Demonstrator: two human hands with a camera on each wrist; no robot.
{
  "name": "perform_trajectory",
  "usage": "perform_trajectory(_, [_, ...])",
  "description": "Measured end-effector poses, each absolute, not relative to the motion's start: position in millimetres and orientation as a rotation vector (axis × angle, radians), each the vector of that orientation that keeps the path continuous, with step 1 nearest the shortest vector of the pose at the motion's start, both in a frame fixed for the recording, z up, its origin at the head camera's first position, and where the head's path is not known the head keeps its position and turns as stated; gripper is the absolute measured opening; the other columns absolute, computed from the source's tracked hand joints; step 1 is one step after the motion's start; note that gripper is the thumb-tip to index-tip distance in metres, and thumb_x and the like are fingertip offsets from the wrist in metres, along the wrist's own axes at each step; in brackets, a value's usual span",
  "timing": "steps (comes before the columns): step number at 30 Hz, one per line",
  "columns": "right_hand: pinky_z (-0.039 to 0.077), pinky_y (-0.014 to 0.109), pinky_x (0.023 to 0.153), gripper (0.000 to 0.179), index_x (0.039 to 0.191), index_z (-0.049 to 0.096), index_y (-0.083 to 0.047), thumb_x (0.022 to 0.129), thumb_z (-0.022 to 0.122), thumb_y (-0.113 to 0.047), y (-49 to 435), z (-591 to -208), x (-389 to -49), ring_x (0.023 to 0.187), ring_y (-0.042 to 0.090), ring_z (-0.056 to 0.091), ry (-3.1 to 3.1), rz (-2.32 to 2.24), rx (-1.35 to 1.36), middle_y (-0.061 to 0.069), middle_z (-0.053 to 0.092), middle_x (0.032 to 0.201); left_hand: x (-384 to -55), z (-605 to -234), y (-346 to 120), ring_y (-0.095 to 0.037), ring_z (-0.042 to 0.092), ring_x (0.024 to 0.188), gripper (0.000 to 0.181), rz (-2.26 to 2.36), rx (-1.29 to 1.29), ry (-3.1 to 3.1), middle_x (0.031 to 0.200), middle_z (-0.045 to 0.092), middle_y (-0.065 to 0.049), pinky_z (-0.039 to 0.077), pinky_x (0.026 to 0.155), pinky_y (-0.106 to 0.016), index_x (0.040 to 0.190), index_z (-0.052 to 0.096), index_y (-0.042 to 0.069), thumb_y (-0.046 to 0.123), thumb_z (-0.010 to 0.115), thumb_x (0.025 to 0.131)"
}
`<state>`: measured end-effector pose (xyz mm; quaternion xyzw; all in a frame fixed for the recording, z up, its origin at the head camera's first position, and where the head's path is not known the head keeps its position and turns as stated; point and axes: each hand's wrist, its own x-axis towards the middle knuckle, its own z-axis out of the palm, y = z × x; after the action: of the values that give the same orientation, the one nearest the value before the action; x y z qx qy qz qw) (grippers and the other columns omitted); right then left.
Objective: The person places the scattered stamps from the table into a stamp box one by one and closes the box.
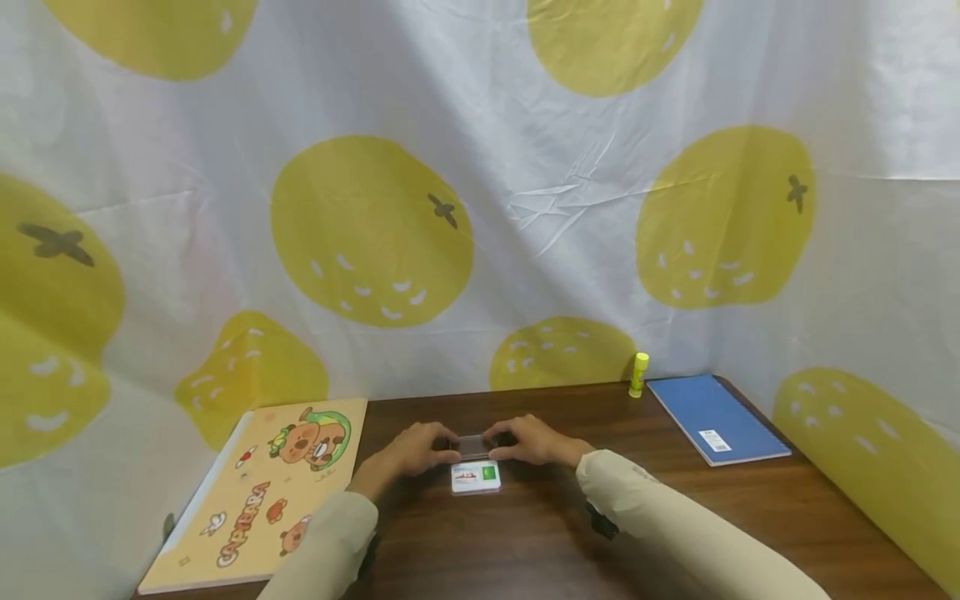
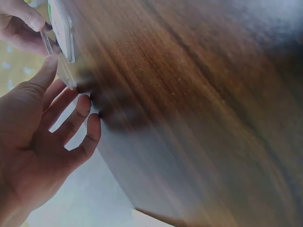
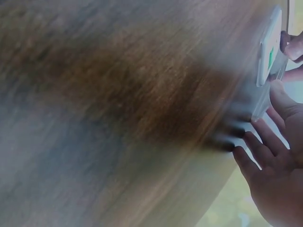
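Observation:
Between both hands is a clear plastic lid (image 1: 472,447), thin and see-through, tilted just behind a small white card box (image 1: 467,478). The box lies flat on the dark wooden table and carries a red picture and a green patch. My left hand (image 1: 415,450) pinches the lid's left end between thumb and forefinger. At the opposite end my right hand (image 1: 531,442) pinches it in the same way. The remaining fingers of each hand are spread near the tabletop, as both wrist views show. Part of the lid is hidden behind the fingertips.
A yellow capybara pad (image 1: 300,483) lies on the left of the table (image 1: 480,550). Toward the back right stand a yellow-green glue stick (image 1: 638,377) and a flat blue notebook (image 1: 712,412). A white curtain (image 1: 510,275) with yellow fruit hangs around the table.

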<state>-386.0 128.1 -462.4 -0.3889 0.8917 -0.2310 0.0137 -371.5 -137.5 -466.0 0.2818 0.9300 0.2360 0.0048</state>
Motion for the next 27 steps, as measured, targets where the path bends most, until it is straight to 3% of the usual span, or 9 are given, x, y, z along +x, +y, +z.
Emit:
perform_trajectory(10, [0.054, 0.051, 0.096, 0.037, 0.128, 0.070, -0.002, 0.097, 0.075, -0.021, 131, -468, -378, 0.114, 0.035, 0.067, 2.707, -0.770, -1.284, 0.015, 0.072, 0.123, -360, -466, -139, -0.039, 0.062, 0.124, 0.035, 0.792, 0.923, 2.845, 0.126, 0.070, -0.017, 0.048, 0.105, -0.056, 0.122, 0.073, 0.002, 0.026, 0.075, 0.097])
perform_trajectory(27, [0.052, 0.047, 0.102, 0.037, 0.128, 0.070, -0.002, 0.098, 0.074, -0.023, 130, -466, -370, 0.121, 0.032, 0.065, 2.729, -0.755, -1.251, 0.014, 0.071, 0.128, -352, -461, -141, -0.038, 0.065, 0.121, 0.034, 0.834, 0.950, 2.823, 0.123, 0.072, -0.016, 0.049, 0.104, -0.056, 0.120, 0.074, -0.001, 0.025, 0.075, 0.097])
